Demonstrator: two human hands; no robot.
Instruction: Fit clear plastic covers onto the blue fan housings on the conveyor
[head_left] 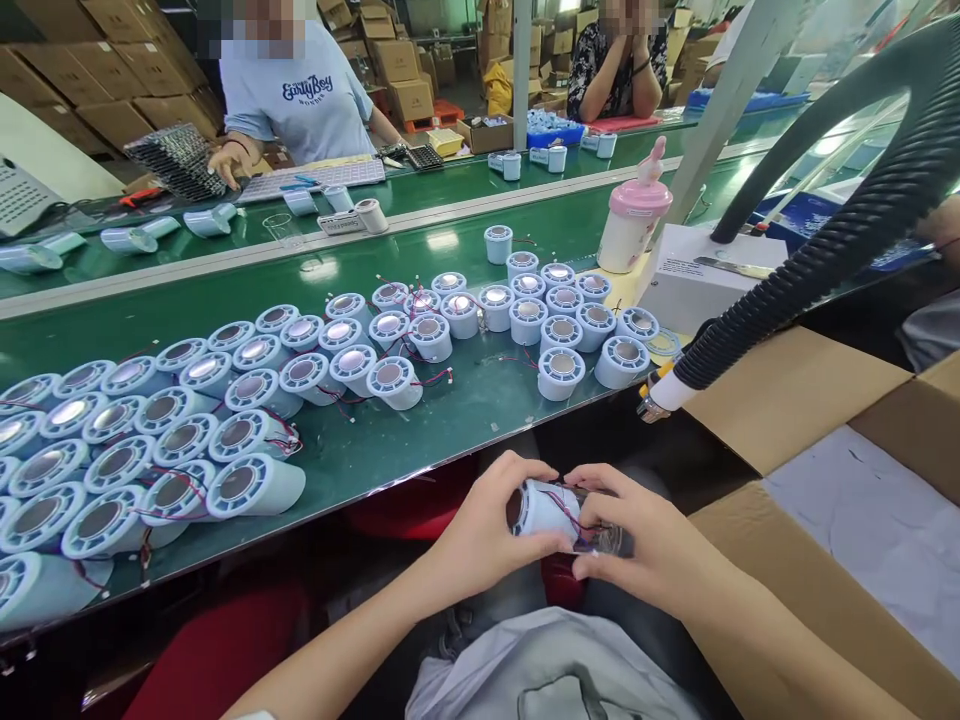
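Over my lap, just off the bench edge, my left hand [484,520] is closed around a light blue cylindrical housing [545,512] lying on its side. Red and black wires trail from its right end. My right hand [649,540] grips a clear plastic cup [616,540] against that same end; how far the two overlap is hard to make out. Many similar blue housings [390,375] stand in rows on the green bench [465,400], most with a round metallic disc on top and thin wires.
An open cardboard box [735,520] sits to the right. Above it hangs a black corrugated hose [810,270] with a white nozzle. A pink-lidded bottle [636,215] stands beside a white box [705,265]. Two people sit across the bench near a keyboard [315,178].
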